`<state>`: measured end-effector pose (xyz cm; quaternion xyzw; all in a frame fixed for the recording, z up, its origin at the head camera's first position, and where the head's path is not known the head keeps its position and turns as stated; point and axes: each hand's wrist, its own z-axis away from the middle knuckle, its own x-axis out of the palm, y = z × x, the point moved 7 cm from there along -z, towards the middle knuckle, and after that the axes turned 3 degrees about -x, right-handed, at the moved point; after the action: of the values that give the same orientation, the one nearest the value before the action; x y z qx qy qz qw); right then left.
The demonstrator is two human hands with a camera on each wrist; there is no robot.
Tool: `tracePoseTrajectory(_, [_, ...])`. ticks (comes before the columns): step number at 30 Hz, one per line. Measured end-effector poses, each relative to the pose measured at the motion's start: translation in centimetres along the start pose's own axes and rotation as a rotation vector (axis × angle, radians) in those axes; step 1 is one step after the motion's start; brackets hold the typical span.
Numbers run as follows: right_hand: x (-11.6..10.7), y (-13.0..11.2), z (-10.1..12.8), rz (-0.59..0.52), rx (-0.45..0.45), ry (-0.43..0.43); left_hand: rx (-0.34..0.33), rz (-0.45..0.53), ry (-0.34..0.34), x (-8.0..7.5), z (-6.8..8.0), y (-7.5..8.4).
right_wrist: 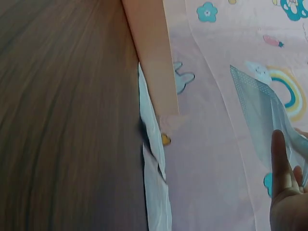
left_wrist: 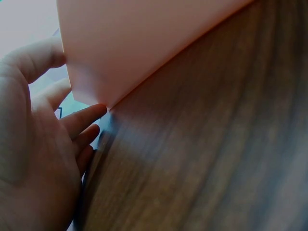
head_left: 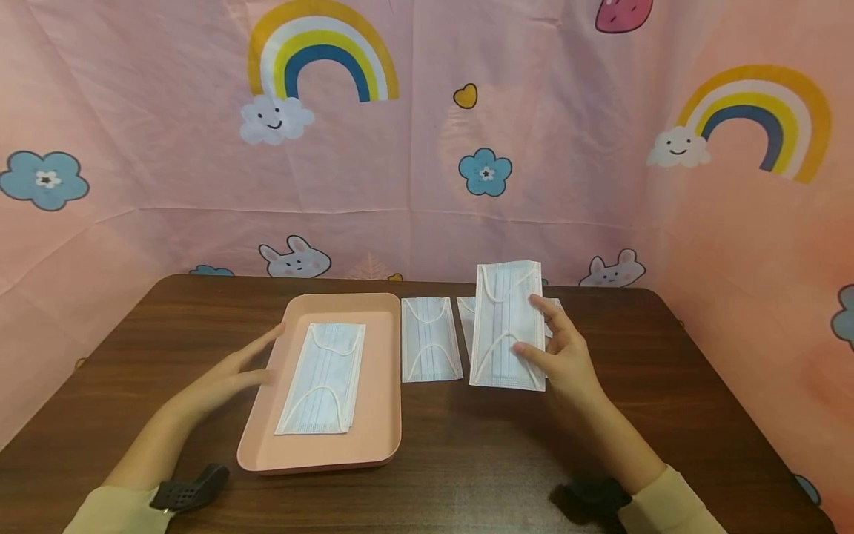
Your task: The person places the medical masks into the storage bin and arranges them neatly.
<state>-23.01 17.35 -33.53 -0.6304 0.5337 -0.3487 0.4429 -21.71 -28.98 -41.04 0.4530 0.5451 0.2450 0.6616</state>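
Note:
My right hand [head_left: 567, 363] pinches a pale blue face mask [head_left: 505, 326] with white ear loops, held up above the table. In the right wrist view, the thumb [right_wrist: 280, 154] lies against that mask [right_wrist: 255, 106]. Partly hidden behind it, another mask [head_left: 465, 311] rests on the table. A further mask [head_left: 430, 341] lies flat between there and the pink tray [head_left: 380, 386]. Inside the tray is a mask [head_left: 323, 378], perhaps with more beneath. My left hand [head_left: 213, 382], fingers extended, touches the tray's left side, as the left wrist view shows.
The brown wooden table [head_left: 454, 475] has a rounded far edge. Pink cloth [head_left: 434, 170] printed with rainbows and flowers hangs behind it and along both sides. A black band [head_left: 190, 489] sits on the left wrist.

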Motion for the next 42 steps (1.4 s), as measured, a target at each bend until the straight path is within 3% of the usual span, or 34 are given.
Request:
tracePoseTrajectory(6, [2.2,-0.2,-0.3,-0.097,-0.004,-0.015,-0.004,-0.007,-0.001,0.1,-0.1,-0.1])
tracePoseTrajectory(12, [3.9,-0.2,-0.7,-0.117,-0.005,-0.026,-0.013,0.004,-0.001,0.0,-0.1,0.0])
tracePoseTrajectory(22, [7.7,-0.2,-1.1,-0.213,0.055,-0.073,-0.003,-0.004,-0.002,0.0,-0.1,-0.1])
tracePoseTrajectory(32, [11.4,-0.3,-1.4,-0.268,0.043,-0.145,0.002,-0.002,0.0,0.0,-0.3,0.0])
tracePoseTrajectory(42, [15.2,0.4,-1.2,-0.281,0.098,-0.191,0.001,-0.009,-0.006,0.0,-0.3,-0.2])
